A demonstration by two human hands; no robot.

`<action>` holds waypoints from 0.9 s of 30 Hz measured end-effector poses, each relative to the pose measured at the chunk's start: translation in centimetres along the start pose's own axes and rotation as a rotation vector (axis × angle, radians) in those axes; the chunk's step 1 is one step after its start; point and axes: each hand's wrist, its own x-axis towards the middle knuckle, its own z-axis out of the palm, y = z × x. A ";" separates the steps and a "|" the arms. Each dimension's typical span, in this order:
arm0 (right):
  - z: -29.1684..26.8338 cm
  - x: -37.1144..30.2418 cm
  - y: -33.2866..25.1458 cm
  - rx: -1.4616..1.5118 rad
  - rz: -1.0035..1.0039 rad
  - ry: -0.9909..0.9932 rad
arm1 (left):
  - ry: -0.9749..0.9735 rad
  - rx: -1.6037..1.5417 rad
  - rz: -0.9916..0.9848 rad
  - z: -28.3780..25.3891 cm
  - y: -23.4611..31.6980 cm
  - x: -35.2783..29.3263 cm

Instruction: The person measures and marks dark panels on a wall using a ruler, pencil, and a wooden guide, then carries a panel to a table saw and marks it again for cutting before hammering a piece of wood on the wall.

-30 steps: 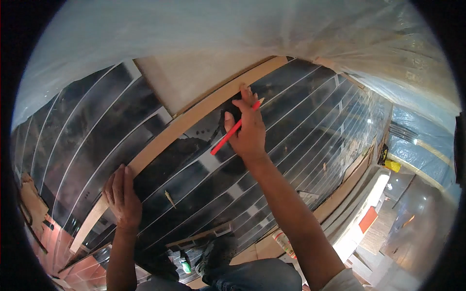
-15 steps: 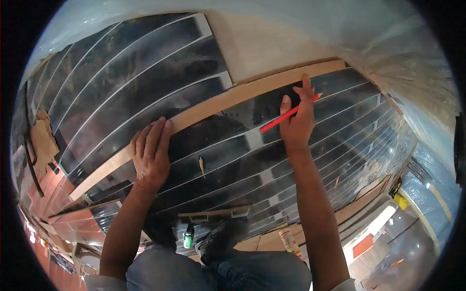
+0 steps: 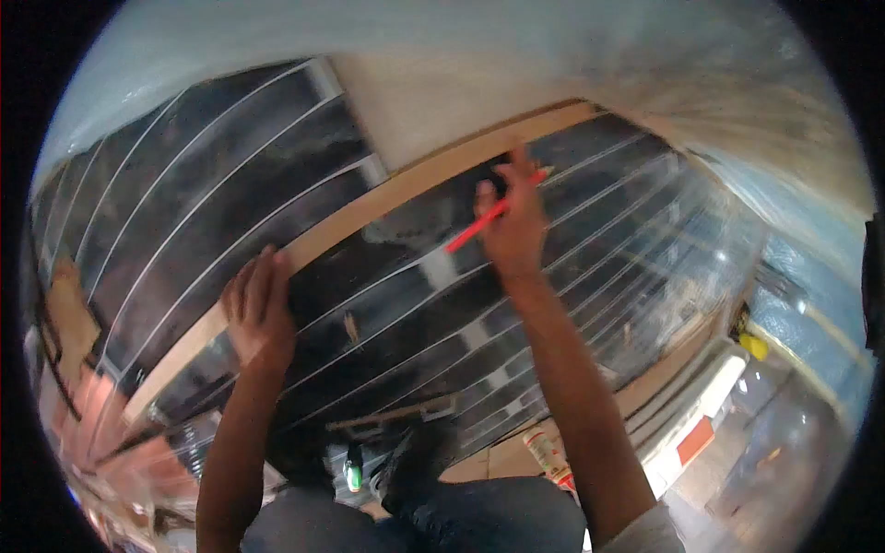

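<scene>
A long, thin wooden strip [image 3: 410, 184] lies slantwise over a dark panel surface with pale lines, from lower left to upper right. My left hand [image 3: 261, 309] rests on the strip's left part, its fingers stretched across the wood and lying flat. Farther right, my right hand [image 3: 516, 226] holds a red pencil [image 3: 477, 227] between thumb and fingers, its sharpened tip pointing up and right. The raised fingertips of that hand reach the strip's lower edge; blur hides whether they touch it. A small tan scrap [image 3: 351, 327] lies on the dark surface below the strip.
A beige surface [image 3: 433, 101] borders the strip at the top. Clear plastic sheeting [image 3: 701, 240] hangs along the right. Near my knees are a green-and-black object [image 3: 353, 470] and a printed tube [image 3: 546, 453]. Torn cardboard [image 3: 72, 309] lies at far left.
The whole view has shifted, so the strip and both hands appear farther left. Both hands keep their places along the strip, and the red pencil is still in my right hand.
</scene>
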 end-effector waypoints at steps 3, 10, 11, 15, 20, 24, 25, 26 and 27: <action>0.4 0.3 -0.6 0.049 -0.021 0.034 | -0.009 0.039 0.005 -0.8 0.0 -0.1; 0.1 0.6 0.3 0.071 -0.097 0.107 | 0.061 0.078 0.065 -0.1 0.0 0.0; 0.0 0.6 0.4 0.054 -0.096 0.090 | 0.066 0.077 0.070 0.0 0.1 0.2; -0.4 0.6 0.5 0.067 -0.106 0.091 | 0.081 0.052 0.082 -0.1 0.3 0.7; 0.5 0.2 0.0 0.078 -0.111 0.073 | 0.061 0.024 0.055 -0.7 -0.2 0.3; -0.2 0.4 0.0 0.052 -0.122 0.091 | 0.053 0.043 0.075 -0.8 0.2 0.8; -0.2 0.2 -0.3 0.036 -0.075 0.068 | 0.059 0.033 0.087 -0.7 0.3 0.8; -0.2 0.1 -0.2 0.042 -0.084 0.068 | 0.063 0.039 0.081 -0.8 0.6 1.0; -0.1 0.0 0.1 0.060 -0.082 0.072 | 0.069 0.030 0.085 -0.9 0.7 1.1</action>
